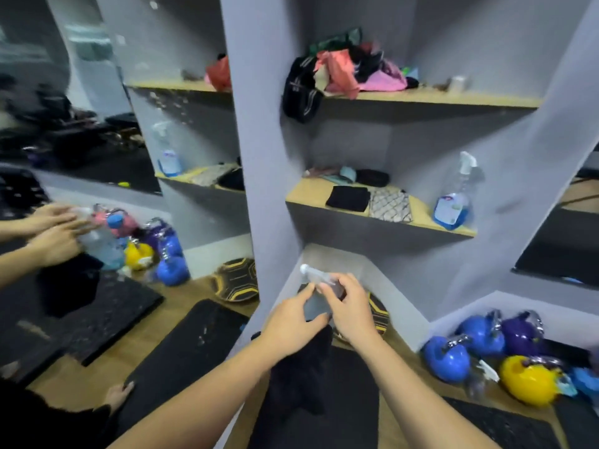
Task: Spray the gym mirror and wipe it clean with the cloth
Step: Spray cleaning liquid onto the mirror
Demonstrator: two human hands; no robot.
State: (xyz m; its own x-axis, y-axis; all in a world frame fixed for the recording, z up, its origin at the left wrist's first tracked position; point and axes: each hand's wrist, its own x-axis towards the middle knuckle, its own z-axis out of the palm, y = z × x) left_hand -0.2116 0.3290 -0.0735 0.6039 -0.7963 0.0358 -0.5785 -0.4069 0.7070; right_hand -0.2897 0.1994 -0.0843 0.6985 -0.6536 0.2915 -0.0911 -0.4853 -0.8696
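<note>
I hold a clear spray bottle [311,298] with a white nozzle low in front of the grey shelf unit. My left hand [291,324] wraps its body from the left. My right hand [351,311] grips its neck and trigger from the right. A black cloth [303,380] hangs below my hands, apparently pinned under the left one. The gym mirror [194,131] fills the left side, speckled with spots, and reflects my hands, the bottle and the cloth.
A second spray bottle [453,197] with blue liquid stands on the middle shelf [311,194] beside folded cloths. A clothing pile [350,72] tops the upper shelf. Blue, purple and yellow kettlebells [479,351] sit at the lower right. Black mats [181,351] cover the wooden floor.
</note>
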